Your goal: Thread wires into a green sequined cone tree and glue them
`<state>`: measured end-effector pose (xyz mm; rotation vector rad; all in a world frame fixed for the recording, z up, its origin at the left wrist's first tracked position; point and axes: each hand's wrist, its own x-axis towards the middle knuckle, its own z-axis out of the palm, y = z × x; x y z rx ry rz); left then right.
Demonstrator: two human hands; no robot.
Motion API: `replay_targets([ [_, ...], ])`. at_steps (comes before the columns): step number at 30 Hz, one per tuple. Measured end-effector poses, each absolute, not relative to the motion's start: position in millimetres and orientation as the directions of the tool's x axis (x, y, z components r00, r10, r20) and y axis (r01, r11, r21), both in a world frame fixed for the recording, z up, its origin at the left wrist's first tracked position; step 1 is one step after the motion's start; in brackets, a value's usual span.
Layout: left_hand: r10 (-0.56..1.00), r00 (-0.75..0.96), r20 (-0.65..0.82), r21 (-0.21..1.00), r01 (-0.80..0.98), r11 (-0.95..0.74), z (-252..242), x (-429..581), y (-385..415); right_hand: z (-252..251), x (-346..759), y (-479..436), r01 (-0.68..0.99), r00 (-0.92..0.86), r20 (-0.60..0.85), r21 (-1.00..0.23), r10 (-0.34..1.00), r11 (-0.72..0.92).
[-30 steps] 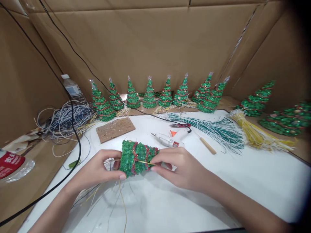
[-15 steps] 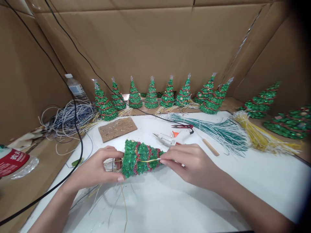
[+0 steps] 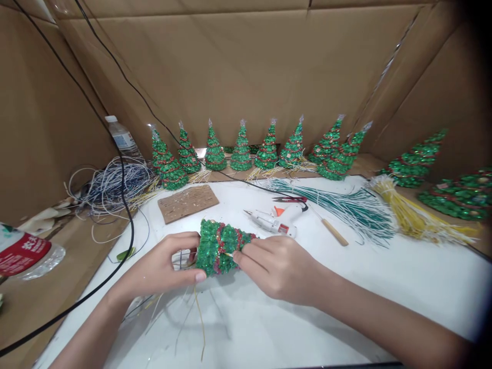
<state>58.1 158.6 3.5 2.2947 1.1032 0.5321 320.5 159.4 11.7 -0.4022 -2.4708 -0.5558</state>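
A small green beaded Christmas tree (image 3: 210, 250) with red garlands lies on its side above the white tabletop, its base to the left. My left hand (image 3: 165, 266) grips the base, thumb below and fingers above, with several thin wires trailing out beneath the palm. One loose yellow wire (image 3: 199, 320) hangs toward the front. The fingers of my right hand (image 3: 274, 264) are pinched at the tree's side on a thin yellow-and-white wire (image 3: 229, 254), only a short bit of which shows. The tree's tip is hidden behind my right hand.
A glue gun (image 3: 272, 221), red-handled snips (image 3: 288, 199) and a wooden-handled awl (image 3: 334, 232) lie beyond. Green wires (image 3: 346, 205) and yellow wires (image 3: 411, 210) are bundled at right. Finished trees (image 3: 241, 148) line the back. A black cable (image 3: 128, 230), cardboard piece (image 3: 188, 204) and bottle (image 3: 26, 253) are left.
My right hand has slid left along the tree, from near its tip to its middle, with the wire in its fingers. Less wire shows now. My left hand still holds the base.
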Motion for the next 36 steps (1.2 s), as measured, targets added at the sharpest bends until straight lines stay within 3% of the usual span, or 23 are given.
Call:
replay_targets([
  [10,0.801,0.586,0.121,0.616,0.589,-0.523,2,61,160,1,321,164,0.452,-0.687,0.647,0.023,0.331,0.892],
  [21,0.797,0.595,0.105,0.685,0.537,-0.491,7,67,158,1,311,164,0.414,-0.748,0.628,0.189,0.214,0.890],
  [29,0.794,0.601,0.094,0.722,0.508,-0.470,7,70,158,-5,306,164,0.444,-0.729,0.638,0.167,0.247,0.880],
  [32,0.789,0.608,0.088,0.737,0.493,-0.462,7,71,158,-6,306,164,0.456,-0.700,0.647,0.080,0.302,0.886],
  [36,0.786,0.612,0.084,0.752,0.479,-0.453,7,72,159,-2,308,168,0.415,-0.613,0.670,-0.179,0.419,0.892],
])
